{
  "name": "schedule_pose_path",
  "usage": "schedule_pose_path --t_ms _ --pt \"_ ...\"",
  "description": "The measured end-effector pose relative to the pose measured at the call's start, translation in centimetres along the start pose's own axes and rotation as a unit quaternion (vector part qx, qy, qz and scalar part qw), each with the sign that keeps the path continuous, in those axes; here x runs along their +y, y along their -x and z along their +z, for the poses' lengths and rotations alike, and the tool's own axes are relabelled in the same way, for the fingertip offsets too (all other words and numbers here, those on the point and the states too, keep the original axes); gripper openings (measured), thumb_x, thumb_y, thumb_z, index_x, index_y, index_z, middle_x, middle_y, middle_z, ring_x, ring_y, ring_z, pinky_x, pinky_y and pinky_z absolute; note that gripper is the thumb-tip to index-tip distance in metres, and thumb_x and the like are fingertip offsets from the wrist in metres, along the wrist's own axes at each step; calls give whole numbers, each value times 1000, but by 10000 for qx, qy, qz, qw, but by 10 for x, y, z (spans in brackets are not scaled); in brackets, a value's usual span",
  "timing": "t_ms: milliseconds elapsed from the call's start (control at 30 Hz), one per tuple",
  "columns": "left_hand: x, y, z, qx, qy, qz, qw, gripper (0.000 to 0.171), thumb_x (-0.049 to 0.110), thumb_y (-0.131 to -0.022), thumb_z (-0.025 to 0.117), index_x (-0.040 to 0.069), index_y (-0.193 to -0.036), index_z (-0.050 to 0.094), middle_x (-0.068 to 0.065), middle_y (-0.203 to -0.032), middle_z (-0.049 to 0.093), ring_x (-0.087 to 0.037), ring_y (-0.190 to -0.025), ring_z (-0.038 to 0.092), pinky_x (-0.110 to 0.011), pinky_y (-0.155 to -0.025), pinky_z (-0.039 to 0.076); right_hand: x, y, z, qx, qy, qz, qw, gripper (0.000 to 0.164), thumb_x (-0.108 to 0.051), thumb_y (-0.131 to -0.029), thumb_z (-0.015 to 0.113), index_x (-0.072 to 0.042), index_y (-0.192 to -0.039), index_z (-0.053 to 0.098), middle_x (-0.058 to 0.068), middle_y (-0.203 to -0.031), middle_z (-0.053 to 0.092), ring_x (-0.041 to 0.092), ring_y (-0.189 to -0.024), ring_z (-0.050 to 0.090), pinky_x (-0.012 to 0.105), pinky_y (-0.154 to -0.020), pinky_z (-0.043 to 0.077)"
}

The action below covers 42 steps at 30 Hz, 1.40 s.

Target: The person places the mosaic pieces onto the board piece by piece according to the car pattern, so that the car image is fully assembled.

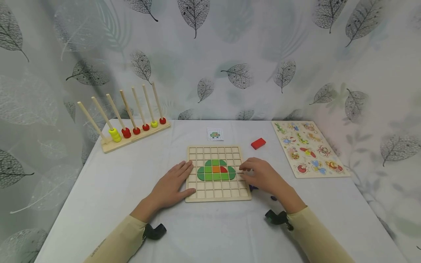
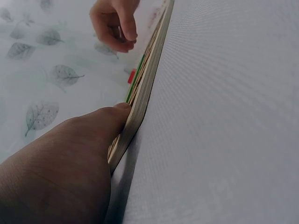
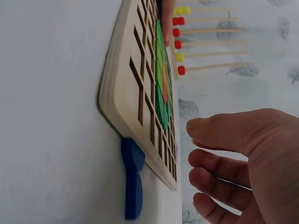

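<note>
A wooden grid board point(image 1: 217, 195) lies mid-table. Green tiles point(image 1: 208, 176), an orange tile point(image 1: 216, 169) and a red tile point(image 1: 223, 169) sit in its cells. My left hand point(image 1: 171, 183) rests on the board's left edge, its fingers extended and thumb on the rim. Over the right edge hovers my right hand point(image 1: 263, 175); in the right wrist view its thumb and loosely bent fingers stand apart with nothing between them. Dark blue pieces point(image 3: 132, 156) lie on the cloth beside the board's right edge, partly below my right hand in the head view.
A small pattern card point(image 1: 215, 134) lies behind the board, with a red block point(image 1: 258, 143) to its right. At the back left stands a pegged wooden rack point(image 1: 138, 137) with red and yellow beads. An animal picture board point(image 1: 309, 149) lies at the right.
</note>
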State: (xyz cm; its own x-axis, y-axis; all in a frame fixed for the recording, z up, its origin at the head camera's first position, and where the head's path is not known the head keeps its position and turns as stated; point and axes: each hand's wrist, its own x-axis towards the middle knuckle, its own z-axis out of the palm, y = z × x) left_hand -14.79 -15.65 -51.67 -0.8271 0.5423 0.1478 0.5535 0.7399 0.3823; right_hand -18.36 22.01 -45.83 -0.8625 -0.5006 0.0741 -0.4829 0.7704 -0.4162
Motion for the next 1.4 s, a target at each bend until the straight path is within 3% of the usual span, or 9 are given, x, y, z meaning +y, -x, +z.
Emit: schedule_pose_path --t_ms 267,767,1400 --pt "0 0 0 5 -34 8 10000 91 58 -103 65 3 -169 35 -9 -177 29 -32 -163 24 -48 -131 23 7 13 -13 184 68 259 9995 22 -14 -94 86 -13 -115 81 -5 -104 70 17 -97 63 39 -84 59" --pt "-2 0 2 19 12 -6 10000 92 59 -103 65 4 -169 35 -8 -178 28 -32 -164 22 -49 -131 23 21 37 -16 97 -62 418 9991 21 -15 -94 86 -16 -114 81 -10 -103 70 15 -95 62 40 -86 60" --pt "-2 0 3 -19 -23 -42 10000 91 59 -103 65 4 -170 34 -8 -178 27 -31 -164 21 -48 -131 23 20 52 -8 -491 -337 676 9959 19 -8 -92 85 -14 -109 81 -10 -99 70 12 -91 62 38 -84 60"
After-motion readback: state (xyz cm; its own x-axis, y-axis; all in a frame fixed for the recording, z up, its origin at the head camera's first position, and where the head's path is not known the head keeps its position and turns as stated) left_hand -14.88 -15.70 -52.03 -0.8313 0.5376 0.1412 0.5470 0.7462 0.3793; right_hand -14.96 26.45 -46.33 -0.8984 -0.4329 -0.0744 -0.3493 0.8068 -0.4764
